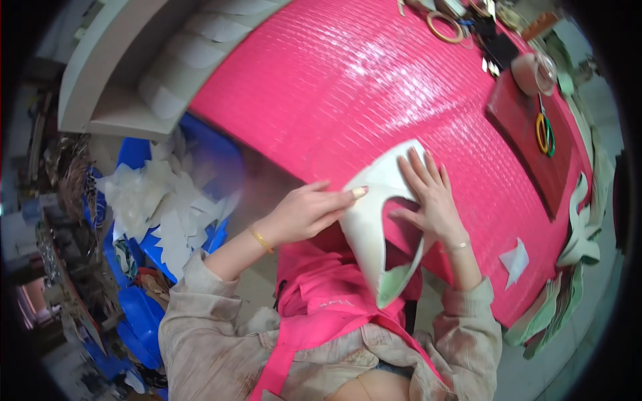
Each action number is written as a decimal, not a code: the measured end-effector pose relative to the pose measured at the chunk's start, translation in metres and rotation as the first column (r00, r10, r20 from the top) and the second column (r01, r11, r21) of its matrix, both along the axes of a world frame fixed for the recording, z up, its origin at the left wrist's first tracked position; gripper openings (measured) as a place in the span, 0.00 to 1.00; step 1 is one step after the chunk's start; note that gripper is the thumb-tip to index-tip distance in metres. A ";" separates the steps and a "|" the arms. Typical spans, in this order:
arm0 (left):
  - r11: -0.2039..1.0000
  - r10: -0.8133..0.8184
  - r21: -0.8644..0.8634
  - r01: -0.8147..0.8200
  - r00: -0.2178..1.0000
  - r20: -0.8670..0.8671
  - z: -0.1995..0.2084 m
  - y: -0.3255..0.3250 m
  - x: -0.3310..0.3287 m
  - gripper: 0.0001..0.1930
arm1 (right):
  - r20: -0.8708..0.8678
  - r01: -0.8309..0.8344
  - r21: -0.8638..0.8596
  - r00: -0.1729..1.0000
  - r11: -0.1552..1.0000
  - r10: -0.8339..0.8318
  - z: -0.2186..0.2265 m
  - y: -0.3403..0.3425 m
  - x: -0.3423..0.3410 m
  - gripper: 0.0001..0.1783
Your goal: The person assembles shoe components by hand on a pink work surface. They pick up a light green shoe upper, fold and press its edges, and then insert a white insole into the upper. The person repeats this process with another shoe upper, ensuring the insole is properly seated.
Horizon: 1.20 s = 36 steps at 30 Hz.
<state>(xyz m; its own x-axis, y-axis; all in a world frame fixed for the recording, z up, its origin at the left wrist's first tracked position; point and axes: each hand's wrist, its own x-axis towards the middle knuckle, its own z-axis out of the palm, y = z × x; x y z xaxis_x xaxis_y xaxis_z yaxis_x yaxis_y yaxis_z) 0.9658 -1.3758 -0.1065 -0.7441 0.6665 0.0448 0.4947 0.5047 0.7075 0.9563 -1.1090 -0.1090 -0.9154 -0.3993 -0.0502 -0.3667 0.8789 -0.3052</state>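
Pc (363,235), wht, curved | L hand (307,212) on it, grip can't tell | R hand (433,204) on it, grip apart

There are two hands (306,214) (433,204), two bracelets (261,239) (461,245) and one curved white piece (362,230). One red board (528,155) and one pair of scissors (542,120) show too.

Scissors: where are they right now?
In the head view, at the right, the scissors with yellow and green handles lie on the dark red board, just below the pinkish cup.
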 end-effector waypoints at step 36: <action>0.318 0.539 -0.362 -0.876 0.482 -0.691 -0.014 -0.248 -0.125 0.08 | -0.268 -0.045 -0.237 0.963 0.971 -0.021 0.066 0.011 -0.040 0.12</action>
